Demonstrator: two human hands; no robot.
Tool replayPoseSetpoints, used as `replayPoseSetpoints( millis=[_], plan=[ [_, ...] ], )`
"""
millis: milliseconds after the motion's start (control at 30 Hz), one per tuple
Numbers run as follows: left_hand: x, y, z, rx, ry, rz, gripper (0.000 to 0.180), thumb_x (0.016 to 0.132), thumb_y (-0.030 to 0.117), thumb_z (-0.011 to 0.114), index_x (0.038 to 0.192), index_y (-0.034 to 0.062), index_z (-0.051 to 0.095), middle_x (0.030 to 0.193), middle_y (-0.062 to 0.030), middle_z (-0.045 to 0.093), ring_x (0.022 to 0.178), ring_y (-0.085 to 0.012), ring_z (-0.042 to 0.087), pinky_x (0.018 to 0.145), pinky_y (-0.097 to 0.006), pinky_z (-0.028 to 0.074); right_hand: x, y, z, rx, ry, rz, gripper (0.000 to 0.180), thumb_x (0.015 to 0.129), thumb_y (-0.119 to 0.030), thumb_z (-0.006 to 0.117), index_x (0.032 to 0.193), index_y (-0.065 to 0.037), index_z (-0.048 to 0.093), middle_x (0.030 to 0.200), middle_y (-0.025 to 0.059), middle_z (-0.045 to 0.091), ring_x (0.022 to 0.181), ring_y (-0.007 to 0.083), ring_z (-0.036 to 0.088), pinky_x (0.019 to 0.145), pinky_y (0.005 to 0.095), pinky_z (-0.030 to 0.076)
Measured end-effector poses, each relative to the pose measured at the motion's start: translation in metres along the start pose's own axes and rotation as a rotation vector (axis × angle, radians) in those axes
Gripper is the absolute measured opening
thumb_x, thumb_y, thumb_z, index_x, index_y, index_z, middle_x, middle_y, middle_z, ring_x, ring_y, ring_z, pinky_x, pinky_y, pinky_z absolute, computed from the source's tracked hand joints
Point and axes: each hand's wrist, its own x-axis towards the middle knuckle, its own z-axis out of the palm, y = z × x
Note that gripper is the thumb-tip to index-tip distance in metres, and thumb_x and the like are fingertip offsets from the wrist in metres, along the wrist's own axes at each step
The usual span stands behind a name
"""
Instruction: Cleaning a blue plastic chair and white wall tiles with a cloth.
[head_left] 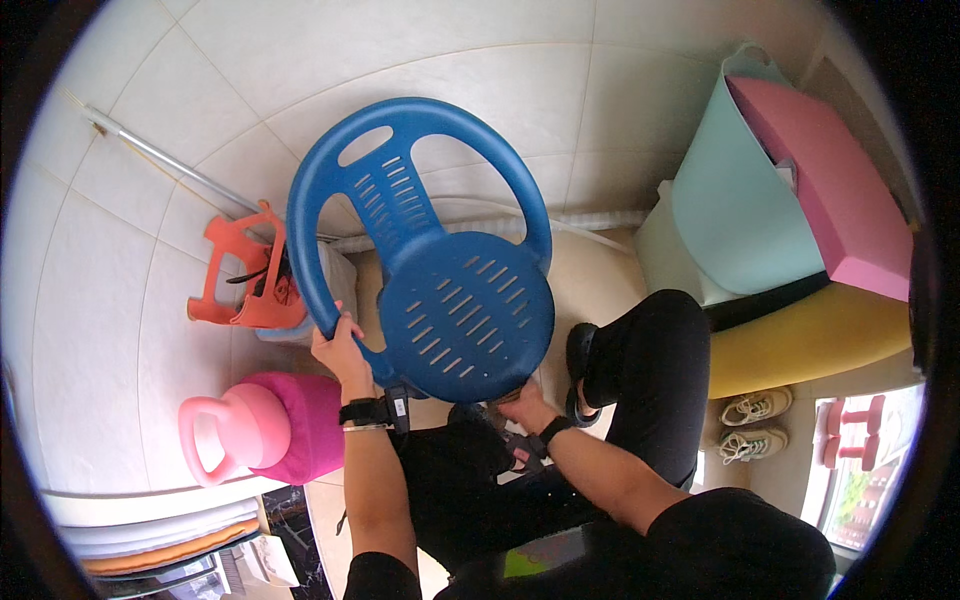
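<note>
A blue plastic chair (467, 315) with a round slotted seat and a looped back is in front of me, its back toward the wall. My left hand (340, 345) is closed round the lower left part of the back's curved rim. At the near edge of the seat, my right hand (524, 402) grips the chair from below, its fingers partly hidden under the seat. The chair's legs are hidden. Both wrists wear dark bands.
An orange plastic frame (245, 280) stands left by the wall, with a pink kettlebell-shaped item (240, 430) nearer. Right are a pale blue tub (735, 190), a pink box (840, 180), a yellow rolled mat (810, 340), sneakers (755, 425) and pink dumbbells (852, 433).
</note>
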Motion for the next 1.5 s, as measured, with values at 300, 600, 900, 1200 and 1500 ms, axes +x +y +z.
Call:
replayPoseSetpoints(
  millis=[300, 600, 900, 1200, 1500],
  plan=[
    [-0.002, 0.014, 0.011, -0.036, -0.033, -0.060, 0.023, 0.080, -0.007, 0.057, 0.102, -0.0086, 0.062, 0.070, -0.0069, 0.057, 0.049, -0.0115, 0.048, 0.045, -0.026, 0.037, -0.005, 0.002, -0.029, -0.152, 0.225, 0.295, 0.025, 0.096, -0.007, 0.036, 0.114, 0.001, 0.051, 0.112, 0.0147, 0.057, 0.104, 0.0272, 0.057, 0.091, 0.0334, 0.049],
    [-0.005, 0.012, -0.008, -0.041, -0.028, -0.040, 0.018, 0.080, -0.003, 0.062, 0.098, -0.0065, 0.062, 0.067, -0.0073, 0.057, 0.049, -0.0126, 0.049, 0.046, -0.026, 0.039, -0.081, 0.012, 0.192, -0.661, 0.063, -0.086, 0.023, 0.095, -0.011, 0.050, 0.113, 0.003, 0.054, 0.104, 0.0125, 0.061, 0.092, 0.0246, 0.062, 0.074, 0.0382, 0.052],
    [-0.010, 0.069, 0.015, 0.082, -0.289, 0.004, 0.019, 0.086, 0.008, 0.065, 0.098, -0.0046, 0.059, 0.066, -0.0052, 0.057, 0.051, -0.0112, 0.051, 0.047, -0.025, 0.040, 0.016, 0.021, 0.202, -2.332, -0.275, -1.040, 0.045, 0.086, -0.014, 0.055, 0.130, -0.013, 0.049, 0.139, 0.0205, 0.042, 0.128, 0.0348, 0.042, 0.097, 0.0469, 0.042],
    [-0.011, 0.052, -0.006, 0.174, -0.230, 0.017, 0.008, 0.087, 0.001, 0.062, 0.092, -0.0042, 0.060, 0.063, -0.0037, 0.056, 0.048, -0.0087, 0.050, 0.044, -0.023, 0.036, 0.058, -0.061, 0.189, -2.647, -0.386, -1.252, 0.058, 0.085, -0.006, 0.047, 0.141, -0.018, 0.039, 0.151, 0.0136, 0.028, 0.137, 0.0306, 0.030, 0.109, 0.0526, 0.024],
    [-0.009, 0.048, 0.007, 0.164, -0.209, 0.045, 0.008, 0.086, 0.001, 0.062, 0.090, -0.0041, 0.059, 0.063, -0.0038, 0.055, 0.047, -0.0084, 0.049, 0.043, -0.023, 0.036, 0.042, -0.084, 0.173, -2.263, 0.307, -1.393, 0.061, 0.082, 0.004, 0.045, 0.141, -0.008, 0.036, 0.149, 0.0191, 0.026, 0.136, 0.0401, 0.028, 0.109, 0.0485, 0.026]
  ],
)
